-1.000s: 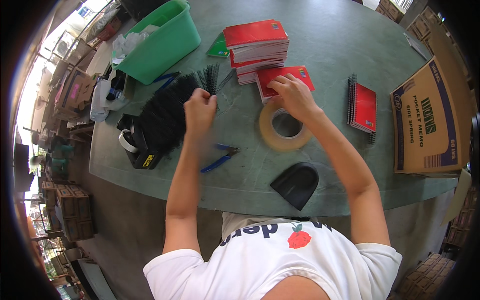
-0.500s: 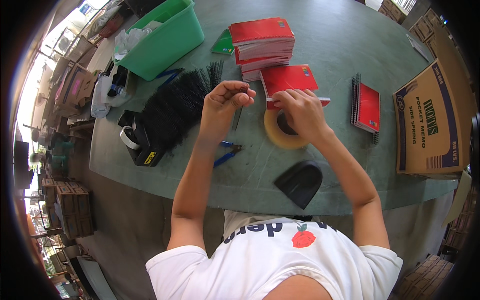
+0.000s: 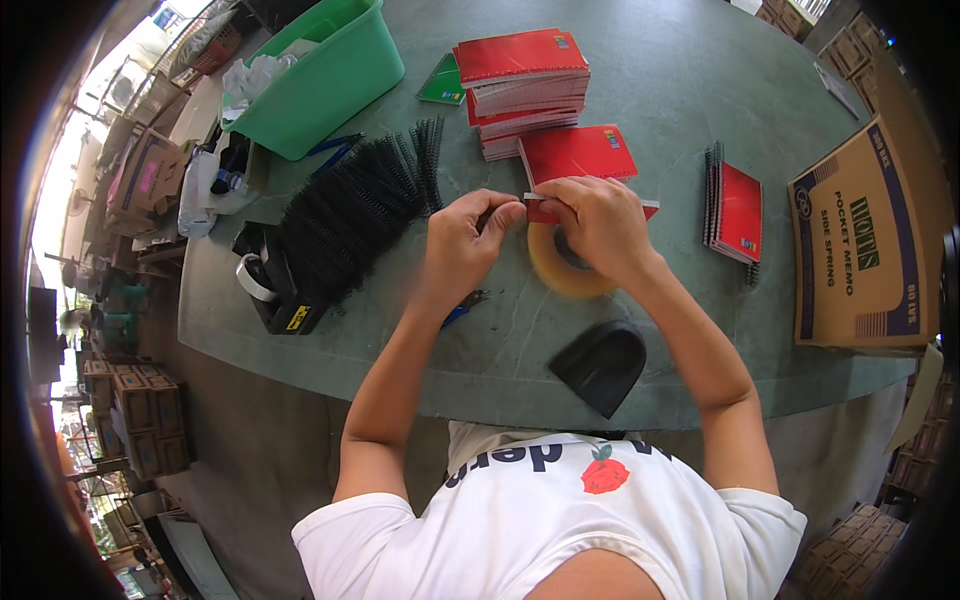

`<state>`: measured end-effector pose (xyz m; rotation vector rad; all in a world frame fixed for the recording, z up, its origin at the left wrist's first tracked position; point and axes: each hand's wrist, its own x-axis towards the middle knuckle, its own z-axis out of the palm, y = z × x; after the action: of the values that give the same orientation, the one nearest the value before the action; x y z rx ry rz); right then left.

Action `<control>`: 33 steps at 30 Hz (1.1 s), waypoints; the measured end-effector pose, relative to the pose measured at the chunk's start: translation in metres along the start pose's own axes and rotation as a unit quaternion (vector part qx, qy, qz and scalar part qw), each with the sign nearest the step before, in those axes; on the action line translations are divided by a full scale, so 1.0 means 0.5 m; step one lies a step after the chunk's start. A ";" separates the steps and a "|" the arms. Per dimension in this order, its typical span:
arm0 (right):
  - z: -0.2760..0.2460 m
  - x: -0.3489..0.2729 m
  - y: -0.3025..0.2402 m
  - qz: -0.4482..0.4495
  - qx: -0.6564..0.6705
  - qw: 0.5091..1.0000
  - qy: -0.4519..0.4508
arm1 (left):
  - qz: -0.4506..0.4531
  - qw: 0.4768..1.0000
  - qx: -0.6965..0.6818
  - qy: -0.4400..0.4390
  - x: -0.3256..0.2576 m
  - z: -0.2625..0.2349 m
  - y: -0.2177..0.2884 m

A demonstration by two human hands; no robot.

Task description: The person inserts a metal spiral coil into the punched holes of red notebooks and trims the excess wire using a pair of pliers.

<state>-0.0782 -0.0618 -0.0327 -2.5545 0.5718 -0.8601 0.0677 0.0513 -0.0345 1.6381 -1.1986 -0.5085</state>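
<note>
My right hand (image 3: pixel 597 225) grips a red notepad (image 3: pixel 650 210), seen nearly edge-on. Close to its left end is my left hand (image 3: pixel 468 240), thumb and fingers pinched together; whatever lies between the fingertips is too small to make out. Under my right hand, a roll of clear tape (image 3: pixel 550 268) lies flat. Beyond it rest a single red notepad (image 3: pixel 578 155) and a tall stack of red notepads (image 3: pixel 525 62). A heap of black spiral binding coils (image 3: pixel 350 215) spreads left of my left hand. Blue-handled cutters (image 3: pixel 460 308) are partly hidden by my left forearm.
A black tape dispenser (image 3: pixel 275 285) and a green bin (image 3: pixel 330 90) stand at the left. Near the front edge lies a black curved piece (image 3: pixel 600 365). Spiral-bound red notepads (image 3: pixel 735 210) and a cardboard box (image 3: pixel 860 240) are at the right. A green notepad (image 3: pixel 442 82) lies behind.
My left hand has moved right and slightly nearer to me, up to the left end of the notepad. It now covers more of the cutters. My right hand has barely moved.
</note>
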 end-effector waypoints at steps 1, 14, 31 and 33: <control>-0.004 -0.001 -0.004 0.005 0.003 1.000 -0.008 | -0.022 1.000 0.001 -0.004 0.002 0.002 0.005; 0.005 0.004 -0.008 -0.050 -0.055 0.997 -0.008 | 0.151 0.980 0.129 -0.022 0.039 -0.027 -0.006; 0.004 0.014 0.002 0.005 0.034 0.999 -0.016 | 0.096 0.869 0.381 -0.300 -0.135 -0.141 -0.098; 0.007 0.013 -0.002 0.009 0.032 0.999 0.009 | 0.006 0.858 0.398 -0.324 -0.138 -0.125 -0.088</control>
<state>-0.0708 -0.0636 -0.0318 -2.4835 0.5634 -0.8815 0.1078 0.1419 -0.0627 2.2277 -2.1214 -0.6265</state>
